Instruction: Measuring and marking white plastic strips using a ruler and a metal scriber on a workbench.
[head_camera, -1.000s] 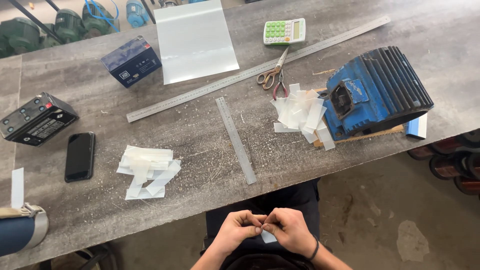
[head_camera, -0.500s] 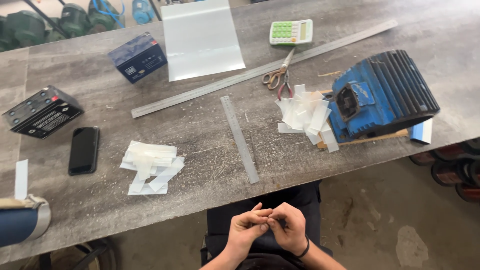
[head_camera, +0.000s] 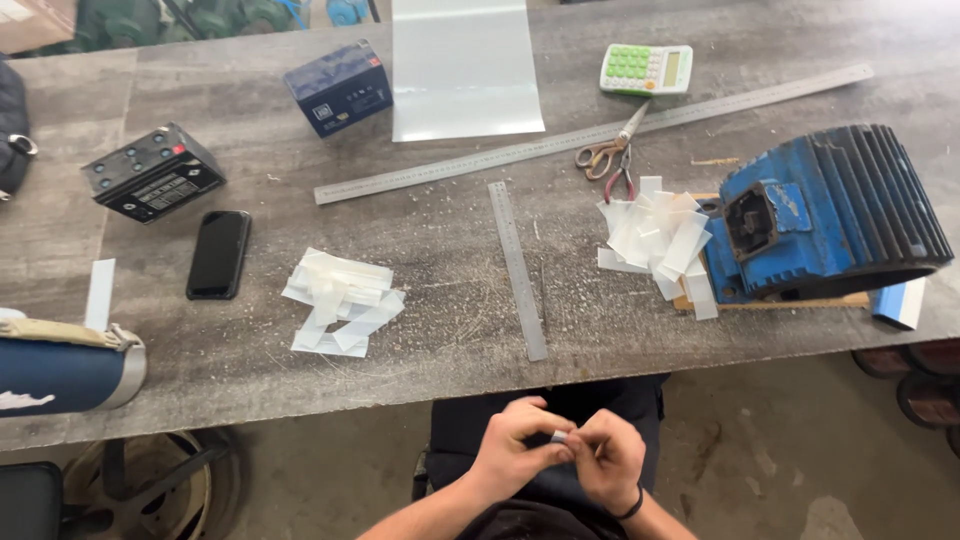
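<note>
While both hands are held together below the worktop (head_camera: 250, 385) edge, a small white strip (head_camera: 559, 437) is pinched between left hand (head_camera: 512, 450) and right hand (head_camera: 610, 458), fingers curled tight.

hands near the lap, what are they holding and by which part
Both hands, left hand and right hand, pinch a small white strip between their fingertips; only its tip shows, so the exact grip point cannot be told.

Table layout — short ruler (head_camera: 518, 270) at centre, long ruler (head_camera: 600, 133) behind it.
Strip piles on both sides — motor (head_camera: 830, 215) far right, phone (head_camera: 218, 254) left.
</note>
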